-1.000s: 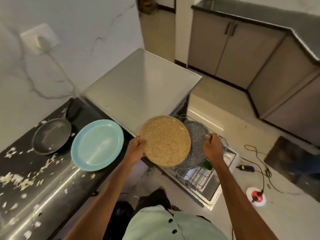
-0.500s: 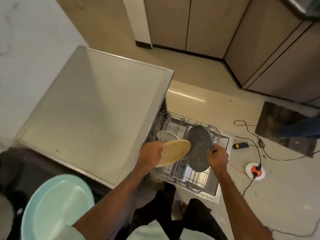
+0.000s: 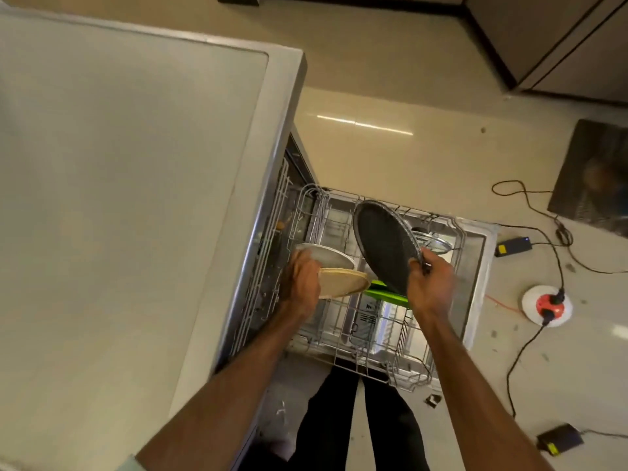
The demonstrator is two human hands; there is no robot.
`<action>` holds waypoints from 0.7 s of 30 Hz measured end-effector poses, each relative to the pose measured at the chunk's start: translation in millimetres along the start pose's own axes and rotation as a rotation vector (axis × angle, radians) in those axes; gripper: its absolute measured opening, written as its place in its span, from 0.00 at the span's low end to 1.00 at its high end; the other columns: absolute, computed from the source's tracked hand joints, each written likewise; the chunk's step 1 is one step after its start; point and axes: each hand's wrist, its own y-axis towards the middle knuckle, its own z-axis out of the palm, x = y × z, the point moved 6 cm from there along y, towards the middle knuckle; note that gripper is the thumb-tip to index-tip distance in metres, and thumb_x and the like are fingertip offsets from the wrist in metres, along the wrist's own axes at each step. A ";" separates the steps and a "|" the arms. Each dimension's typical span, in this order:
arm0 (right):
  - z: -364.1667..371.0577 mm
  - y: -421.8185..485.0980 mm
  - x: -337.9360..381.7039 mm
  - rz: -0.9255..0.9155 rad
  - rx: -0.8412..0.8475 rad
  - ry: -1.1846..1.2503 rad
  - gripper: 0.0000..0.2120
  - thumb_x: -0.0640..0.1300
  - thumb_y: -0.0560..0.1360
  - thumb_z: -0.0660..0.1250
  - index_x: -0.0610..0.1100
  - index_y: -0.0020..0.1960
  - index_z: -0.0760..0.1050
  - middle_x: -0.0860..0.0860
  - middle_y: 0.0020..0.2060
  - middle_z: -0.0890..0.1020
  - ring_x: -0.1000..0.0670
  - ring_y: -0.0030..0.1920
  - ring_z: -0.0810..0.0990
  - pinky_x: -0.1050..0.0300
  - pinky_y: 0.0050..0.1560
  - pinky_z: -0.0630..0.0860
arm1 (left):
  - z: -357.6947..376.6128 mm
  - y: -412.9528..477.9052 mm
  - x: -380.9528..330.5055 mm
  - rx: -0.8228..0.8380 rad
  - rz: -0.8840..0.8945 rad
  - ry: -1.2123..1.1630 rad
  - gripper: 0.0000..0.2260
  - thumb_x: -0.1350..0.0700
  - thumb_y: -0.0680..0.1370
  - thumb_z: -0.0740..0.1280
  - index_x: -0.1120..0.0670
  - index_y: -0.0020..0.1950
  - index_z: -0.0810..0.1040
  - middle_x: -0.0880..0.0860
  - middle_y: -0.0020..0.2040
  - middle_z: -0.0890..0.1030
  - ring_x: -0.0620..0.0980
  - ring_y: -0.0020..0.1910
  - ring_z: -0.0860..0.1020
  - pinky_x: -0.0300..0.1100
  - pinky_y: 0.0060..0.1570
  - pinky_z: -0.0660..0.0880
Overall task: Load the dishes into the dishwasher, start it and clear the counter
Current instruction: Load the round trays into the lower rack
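1. Left hand (image 3: 300, 283) has its fingers curled round the rim of the tan speckled plate (image 3: 345, 283), held low over the dishwasher rack (image 3: 360, 348).
2. Right hand (image 3: 430, 283) pinches the dark speckled plate (image 3: 384, 246), which is tilted and reaches toward 11 o'clock.
3. White plate (image 3: 326, 254) stands in the rack, just at 12 o'clock of the tan one.
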 end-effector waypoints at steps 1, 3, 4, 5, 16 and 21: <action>8.8 7.9 -1.5 -0.008 0.004 0.010 0.08 0.36 0.78 0.65 0.44 0.51 0.83 0.48 0.41 0.83 0.48 0.43 0.79 0.50 0.46 0.79 | 11.6 13.9 1.3 0.028 -0.003 0.058 0.11 0.63 0.79 0.66 0.56 0.60 0.81 0.55 0.69 0.73 0.54 0.69 0.70 0.40 0.65 0.69; 25.8 22.1 -6.1 -0.031 0.003 0.010 0.10 0.36 0.78 0.66 0.44 0.54 0.84 0.48 0.43 0.84 0.49 0.45 0.79 0.54 0.47 0.76 | 31.4 36.1 -1.9 0.096 -0.005 0.222 0.12 0.60 0.78 0.68 0.56 0.61 0.81 0.56 0.76 0.67 0.55 0.75 0.64 0.47 0.72 0.66; 33.0 28.3 -7.5 -0.042 0.004 0.009 0.11 0.36 0.78 0.66 0.44 0.56 0.84 0.47 0.45 0.85 0.49 0.45 0.79 0.56 0.46 0.74 | 39.3 44.4 -2.9 0.132 -0.018 0.275 0.14 0.60 0.79 0.68 0.57 0.64 0.80 0.57 0.79 0.63 0.56 0.77 0.60 0.50 0.75 0.63; 39.5 34.2 -9.7 -0.052 0.009 0.010 0.12 0.35 0.78 0.66 0.44 0.57 0.84 0.47 0.45 0.85 0.49 0.45 0.79 0.58 0.45 0.71 | 47.2 52.4 -2.5 0.155 -0.034 0.302 0.15 0.59 0.79 0.67 0.58 0.66 0.78 0.57 0.81 0.59 0.57 0.79 0.57 0.52 0.77 0.59; 72.6 73.0 -3.2 -0.181 0.177 0.025 0.16 0.30 0.76 0.64 0.44 0.55 0.85 0.53 0.42 0.82 0.51 0.45 0.79 0.69 0.40 0.72 | 97.3 68.6 -2.1 0.272 0.039 0.419 0.13 0.57 0.80 0.68 0.58 0.64 0.78 0.58 0.82 0.53 0.55 0.76 0.62 0.53 0.75 0.61; 103.0 91.5 19.0 -0.274 0.327 -0.035 0.17 0.29 0.73 0.63 0.44 0.49 0.86 0.47 0.40 0.85 0.47 0.42 0.82 0.48 0.42 0.82 | 101.1 60.2 7.1 0.309 -0.019 0.376 0.17 0.57 0.78 0.71 0.59 0.65 0.78 0.57 0.82 0.52 0.56 0.76 0.62 0.52 0.73 0.64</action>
